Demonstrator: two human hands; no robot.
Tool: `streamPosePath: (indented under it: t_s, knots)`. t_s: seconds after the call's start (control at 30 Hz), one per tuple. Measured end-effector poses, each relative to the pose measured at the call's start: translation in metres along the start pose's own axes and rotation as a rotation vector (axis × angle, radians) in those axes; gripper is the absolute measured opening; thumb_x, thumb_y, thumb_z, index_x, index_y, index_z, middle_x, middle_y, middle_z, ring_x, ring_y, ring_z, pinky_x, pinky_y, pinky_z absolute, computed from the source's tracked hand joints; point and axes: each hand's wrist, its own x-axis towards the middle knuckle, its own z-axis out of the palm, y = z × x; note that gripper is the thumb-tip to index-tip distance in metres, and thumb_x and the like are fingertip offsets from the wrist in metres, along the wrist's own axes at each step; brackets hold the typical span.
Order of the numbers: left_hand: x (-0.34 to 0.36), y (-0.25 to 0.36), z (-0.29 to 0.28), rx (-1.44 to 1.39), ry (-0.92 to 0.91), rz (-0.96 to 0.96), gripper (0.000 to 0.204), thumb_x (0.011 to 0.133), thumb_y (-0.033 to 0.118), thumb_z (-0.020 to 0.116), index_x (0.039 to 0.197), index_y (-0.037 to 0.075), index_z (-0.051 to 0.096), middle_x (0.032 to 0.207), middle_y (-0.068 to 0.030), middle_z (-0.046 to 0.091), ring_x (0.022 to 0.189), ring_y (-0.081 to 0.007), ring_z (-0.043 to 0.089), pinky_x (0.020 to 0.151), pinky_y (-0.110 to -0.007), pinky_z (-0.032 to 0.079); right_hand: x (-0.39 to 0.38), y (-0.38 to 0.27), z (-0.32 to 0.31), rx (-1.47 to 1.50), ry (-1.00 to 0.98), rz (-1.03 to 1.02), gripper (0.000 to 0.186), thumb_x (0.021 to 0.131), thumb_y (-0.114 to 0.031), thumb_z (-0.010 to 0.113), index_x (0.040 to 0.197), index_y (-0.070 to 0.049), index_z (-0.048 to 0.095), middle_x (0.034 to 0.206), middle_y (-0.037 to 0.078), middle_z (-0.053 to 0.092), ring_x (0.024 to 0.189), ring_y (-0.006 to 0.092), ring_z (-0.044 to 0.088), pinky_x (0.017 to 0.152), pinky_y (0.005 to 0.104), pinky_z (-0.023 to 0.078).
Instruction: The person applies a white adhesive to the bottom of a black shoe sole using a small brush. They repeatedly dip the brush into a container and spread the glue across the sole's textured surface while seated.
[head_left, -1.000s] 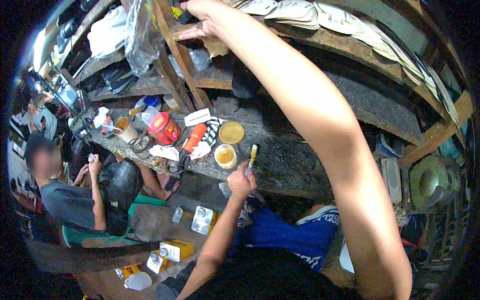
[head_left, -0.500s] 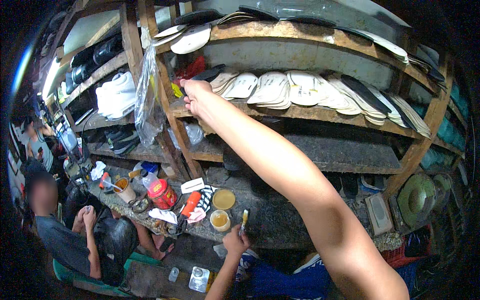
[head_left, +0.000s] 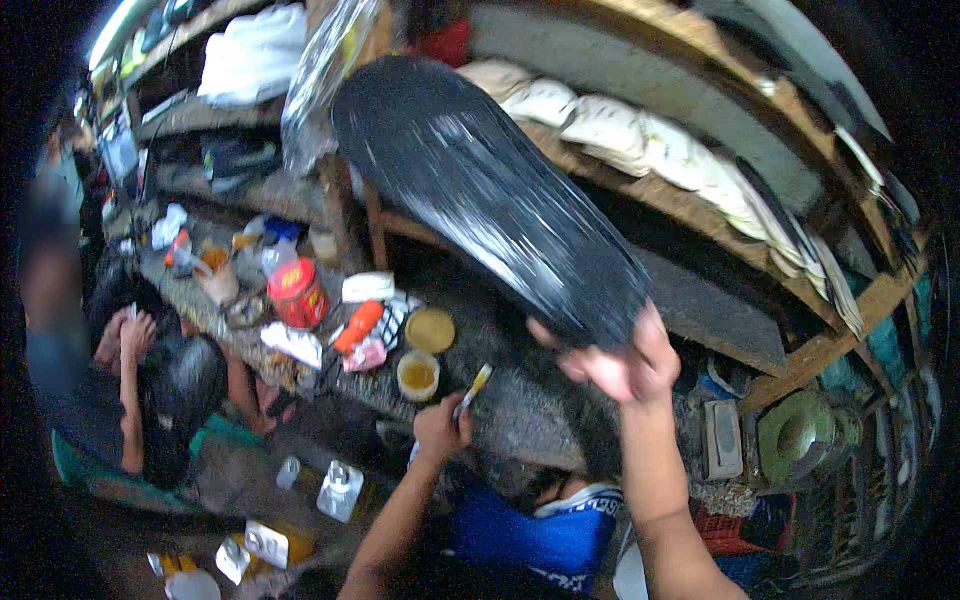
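The right hand [head_left: 620, 365], right of centre, clamps the lower end of a black shoe sole [head_left: 480, 190], whose long axis runs up-left toward the shelves [head_left: 700, 200]. Lower centre, the left hand [head_left: 440, 428] grips a small brush [head_left: 473, 388] over the table [head_left: 520, 410].

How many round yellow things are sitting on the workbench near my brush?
2: an open cup of yellow glue just left of the brush in the left hand, and a round yellow lid behind it. Clutter may hide others.
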Motion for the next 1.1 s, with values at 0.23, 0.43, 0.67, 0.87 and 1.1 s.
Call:
streamPosePath:
  t_s: [0.23,0.43,0.67,0.87,1.1]
  knots:
    - [-0.016,-0.018,0.012,0.138,-0.21,-0.055,0.036,0.078,0.028,0.072,0.11,0.013,0.067,0.068,-0.0151,0.063,0.057,-0.0378,0.062,0.054,-0.05,0.05,-0.205,0.027,-0.097,0.219,0.164,0.111,0.094,0.086,-0.047,0.07,0.153,0.001,0.025,0.145,0.031,0.045,0.097,0.0544,0.064,0.061,0.0598,0.059]
    - [0.011,0.009,-0.008,-0.026,-0.005,0.078,0.034,0.08,0.017,0.072,0.113,0.015,0.068,0.068,-0.0057,0.063,0.057,-0.0268,0.063,0.051,-0.041,0.05,-0.223,0.037,-0.108,0.187,0.392,0.153,0.076,0.094,-0.035,0.066,0.15,0.003,0.031,0.139,0.029,0.051,0.113,0.0528,0.06,0.073,0.0571,0.063]
    - [0.025,0.02,-0.021,0.048,-0.037,0.174,0.033,0.078,0.016,0.072,0.11,0.014,0.069,0.069,-0.002,0.063,0.058,-0.0222,0.064,0.051,-0.036,0.05,-0.136,0.095,-0.124,0.051,0.363,0.155,0.048,0.102,-0.03,0.057,0.143,-0.005,0.052,0.145,0.021,0.053,0.13,0.0451,0.054,0.096,0.0479,0.056]
    - [0.017,0.014,-0.014,-0.003,-0.007,0.116,0.031,0.079,0.017,0.071,0.11,0.013,0.07,0.074,-0.0061,0.067,0.06,-0.027,0.065,0.055,-0.039,0.052,-0.046,0.146,-0.16,0.198,0.25,0.136,0.03,0.101,-0.026,0.059,0.12,-0.004,0.064,0.141,0.021,0.057,0.136,0.0468,0.047,0.112,0.051,0.043]
    - [0.003,0.007,-0.007,-0.008,0.001,-0.109,0.022,0.08,0.024,0.067,0.096,0.009,0.073,0.075,-0.0146,0.067,0.067,-0.0363,0.067,0.063,-0.047,0.054,0.051,0.214,-0.186,0.448,0.236,0.107,0.021,0.099,-0.02,0.062,0.112,-0.004,0.059,0.145,0.023,0.049,0.142,0.0418,0.041,0.12,0.0502,0.034]
